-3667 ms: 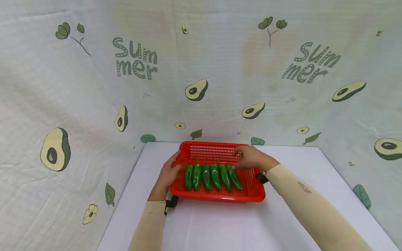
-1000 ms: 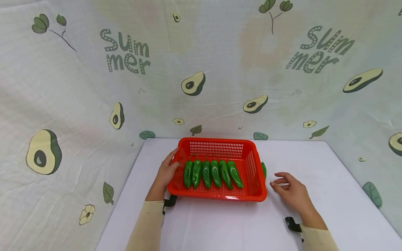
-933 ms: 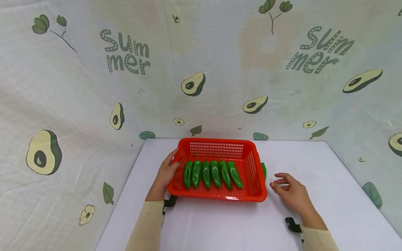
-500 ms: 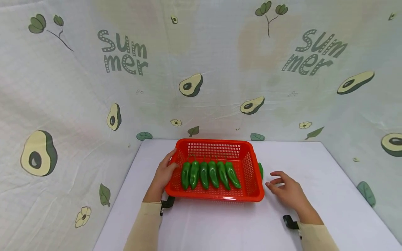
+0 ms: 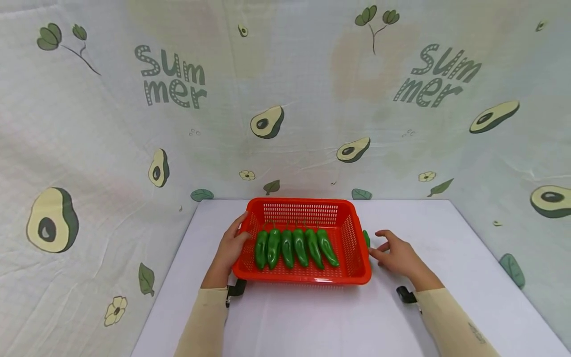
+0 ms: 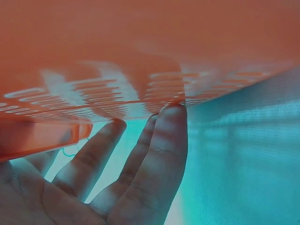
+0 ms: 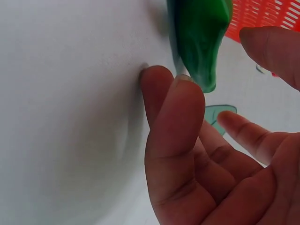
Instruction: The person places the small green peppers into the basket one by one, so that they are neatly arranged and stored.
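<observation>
In the head view a red plastic basket [image 5: 303,280] stands on the table with several green chili peppers [image 5: 299,248] lined up inside, stems toward the back. My left hand [image 5: 228,252] holds its left rim, thumb over the inside. The left wrist view has the fingers [image 6: 157,150] against the slotted outer wall. Just outside the right wall lies another green pepper [image 5: 366,239], largely hidden by the basket. Beside it is my right hand [image 5: 398,257], thumb and fingers spread apart, holding nothing. In the right wrist view that pepper's tip [image 7: 204,56] is right above the fingertips [image 7: 180,101].
White cloth covers the table [image 5: 285,322]. A pale fabric backdrop [image 5: 308,163] printed with avocados and lettering rises behind and at both sides. Small black wrist cameras [image 5: 406,295] sit by each sleeve cuff.
Earlier my right hand was over the rightmost pepper in the basket; it then withdrew to the right of the basket and has now moved left, closer to the outside pepper. The left hand stays on the rim.
</observation>
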Available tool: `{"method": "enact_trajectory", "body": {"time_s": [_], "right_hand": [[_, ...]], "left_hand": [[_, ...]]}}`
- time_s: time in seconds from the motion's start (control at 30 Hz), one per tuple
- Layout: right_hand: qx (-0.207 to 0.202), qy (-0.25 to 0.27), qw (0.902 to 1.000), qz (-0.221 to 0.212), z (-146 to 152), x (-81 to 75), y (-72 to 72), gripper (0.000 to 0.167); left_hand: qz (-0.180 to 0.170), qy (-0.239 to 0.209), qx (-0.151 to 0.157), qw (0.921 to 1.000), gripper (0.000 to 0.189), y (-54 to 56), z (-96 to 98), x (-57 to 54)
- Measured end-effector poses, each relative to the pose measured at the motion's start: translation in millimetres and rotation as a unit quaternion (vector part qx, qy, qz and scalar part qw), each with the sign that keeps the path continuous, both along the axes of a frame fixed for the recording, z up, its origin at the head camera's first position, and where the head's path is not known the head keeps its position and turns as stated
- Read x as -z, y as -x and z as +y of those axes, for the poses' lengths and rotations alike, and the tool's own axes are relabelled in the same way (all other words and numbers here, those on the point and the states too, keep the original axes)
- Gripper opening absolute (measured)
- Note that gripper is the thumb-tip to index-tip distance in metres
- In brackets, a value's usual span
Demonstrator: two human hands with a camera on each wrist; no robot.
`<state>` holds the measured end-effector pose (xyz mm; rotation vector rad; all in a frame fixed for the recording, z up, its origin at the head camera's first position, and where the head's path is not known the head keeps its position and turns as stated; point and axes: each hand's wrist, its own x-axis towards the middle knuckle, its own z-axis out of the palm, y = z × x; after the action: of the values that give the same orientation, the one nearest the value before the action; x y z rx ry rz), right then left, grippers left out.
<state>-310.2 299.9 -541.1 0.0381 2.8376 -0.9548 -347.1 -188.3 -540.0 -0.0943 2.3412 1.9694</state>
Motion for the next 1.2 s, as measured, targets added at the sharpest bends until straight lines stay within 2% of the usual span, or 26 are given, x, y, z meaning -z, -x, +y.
{"method": "enact_trajectory", "body": {"time_s": [0.27,0.43,0.8,1.03,1.2], "right_hand": [[-0.008,-0.004,0.9999,-0.009,-10,-6.5,16.4,0.079],[0.007,0.008,0.9998,-0.018,-13,-3.8,22.8,0.077],[0.033,0.069,0.9953,-0.059,-22,-0.3,25.5,0.073],[0.057,0.079,0.9924,-0.075,-26,-0.5,26.8,0.072],[0.058,0.084,0.9909,-0.087,-29,-1.3,24.8,0.070]], "left_hand": [[0.009,0.001,0.000,1.0000,0.065,-0.7,-1.4,-1.7],[0.015,-0.010,0.006,0.9998,0.065,1.3,-2.6,0.1],[0.013,-0.002,0.000,0.9999,0.065,0.2,-0.4,0.3],[0.015,-0.010,0.004,0.9998,0.066,-0.2,0.5,0.1],[0.016,-0.013,0.004,0.9998,0.065,-1.4,-1.0,-0.7]]}}
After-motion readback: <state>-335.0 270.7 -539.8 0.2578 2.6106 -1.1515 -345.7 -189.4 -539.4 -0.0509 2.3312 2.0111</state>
